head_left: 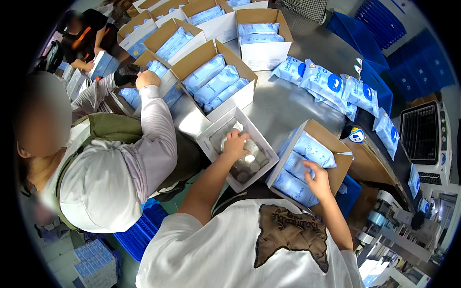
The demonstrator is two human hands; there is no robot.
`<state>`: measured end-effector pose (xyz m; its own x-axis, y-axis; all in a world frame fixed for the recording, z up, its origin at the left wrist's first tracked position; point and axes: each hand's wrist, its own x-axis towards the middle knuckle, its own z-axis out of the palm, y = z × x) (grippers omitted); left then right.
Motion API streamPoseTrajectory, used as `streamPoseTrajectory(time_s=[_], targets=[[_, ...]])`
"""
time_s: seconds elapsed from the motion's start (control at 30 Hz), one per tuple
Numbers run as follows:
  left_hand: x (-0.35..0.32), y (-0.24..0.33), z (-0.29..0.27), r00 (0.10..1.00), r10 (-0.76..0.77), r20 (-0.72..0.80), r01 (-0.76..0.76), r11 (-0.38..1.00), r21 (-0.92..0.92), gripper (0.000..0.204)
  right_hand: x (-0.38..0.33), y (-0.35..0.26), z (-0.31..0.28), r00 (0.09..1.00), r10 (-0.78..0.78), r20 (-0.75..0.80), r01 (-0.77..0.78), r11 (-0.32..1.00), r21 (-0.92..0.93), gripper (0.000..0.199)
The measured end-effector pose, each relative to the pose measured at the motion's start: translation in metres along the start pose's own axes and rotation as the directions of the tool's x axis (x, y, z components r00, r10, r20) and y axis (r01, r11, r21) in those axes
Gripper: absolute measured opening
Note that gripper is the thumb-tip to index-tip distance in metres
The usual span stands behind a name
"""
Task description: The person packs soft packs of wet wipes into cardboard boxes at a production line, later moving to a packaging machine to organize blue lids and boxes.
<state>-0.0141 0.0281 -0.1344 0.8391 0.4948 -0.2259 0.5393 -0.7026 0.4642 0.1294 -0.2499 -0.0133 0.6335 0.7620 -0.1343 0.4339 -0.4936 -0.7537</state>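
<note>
1. Steel packing table [283, 105], crowded with opened cartons of blue pouches [216, 79]; blue crates [379, 24] are stacked behind it.
2. White box [211, 139], open-topped, is set at the near edge of the table. Small round pale pieces [254, 165] are seen lying in its bottom.
3. Left hand [235, 144] is lowered into the white box, with the fingers curled down over the round pieces. Whether one is gripped cannot be told.
4. Brown carton [336, 144] is placed just beside the white box, on the right, and is partly filled with pale blue pouches [312, 150].
5. Right hand [318, 181] is laid on the pouches in the brown carton, fingers spread wide and flat, with nothing clasped.
6. Loose pouches [331, 84] are heaped further back on the table.
7. Co-worker's sleeve [156, 125] is stretched toward other cartons at the left.
8. Step judged in hand: the contents of both containers are being arranged. A next move would call for a secure pinch on one small piece while the pouches are kept pressed level.
</note>
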Motion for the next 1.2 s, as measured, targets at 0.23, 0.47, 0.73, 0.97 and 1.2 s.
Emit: streamPoseTrajectory(time_s=[0.23, 0.47, 0.73, 0.97, 1.2], targets=[[-0.001, -0.037, -0.001, 0.981, -0.072, 0.178, 0.156, 0.837, -0.524, 0.054, -0.007, -0.01, 0.003, 0.998, -0.026, -0.054, 0.028, 0.999, 0.036, 0.029], [-0.041, 0.025, -0.073, 0.924, 0.312, 0.223, 0.317, -0.296, -0.901, 0.035, 0.004, -0.039, 0.019, 0.999, 0.042, -0.027, -0.016, 0.778, 0.628, 0.025], [-0.061, 0.123, -0.063, 0.832, 0.435, 0.344, 0.443, -0.149, -0.884, 0.043, 0.002, -0.058, 0.01, 0.994, 0.093, 0.05, -0.1, 0.667, 0.738, 0.04], [-0.053, 0.18, -0.066, 0.739, 0.553, 0.384, 0.48, -0.032, -0.877, 0.044, -0.026, -0.044, -0.005, 0.942, 0.25, -0.225, 0.022, 0.621, 0.783, 0.034], [-0.05, 0.202, -0.048, 0.776, 0.449, 0.444, 0.477, 0.044, -0.878, 0.029, -0.044, -0.019, -0.012, 0.863, 0.367, -0.345, 0.032, 0.643, 0.765, 0.035]])
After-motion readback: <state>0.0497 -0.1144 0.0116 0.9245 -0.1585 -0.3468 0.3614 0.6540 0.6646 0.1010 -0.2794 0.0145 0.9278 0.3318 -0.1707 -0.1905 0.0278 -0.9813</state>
